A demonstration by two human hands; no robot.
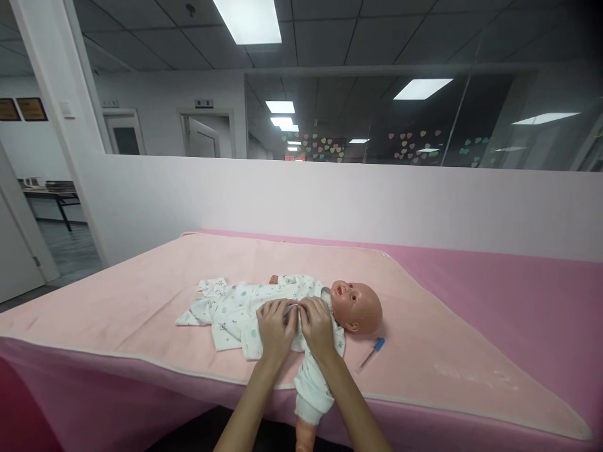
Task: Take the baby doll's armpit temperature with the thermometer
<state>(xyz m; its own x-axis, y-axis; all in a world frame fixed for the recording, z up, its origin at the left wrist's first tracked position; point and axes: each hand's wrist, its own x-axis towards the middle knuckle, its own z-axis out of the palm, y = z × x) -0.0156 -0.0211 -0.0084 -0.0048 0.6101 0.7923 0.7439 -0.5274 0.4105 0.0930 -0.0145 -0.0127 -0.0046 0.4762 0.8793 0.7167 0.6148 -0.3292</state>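
A baby doll lies on its back with its head to the right, dressed in a white baby shirt with small prints. Over the doll's chest, my left hand and my right hand meet with fingertips almost touching. Both are closed in a pinch on the front of the shirt; a thin whitish bit shows between them, too small to make out fully. One doll arm in a white sleeve hangs toward me between my forearms, over the table edge.
A blue-capped pen lies near the doll's head. Under everything is a peach-coloured pad over a pink cover. A low white wall with glass above stands behind. On the left, a doorway shows a table.
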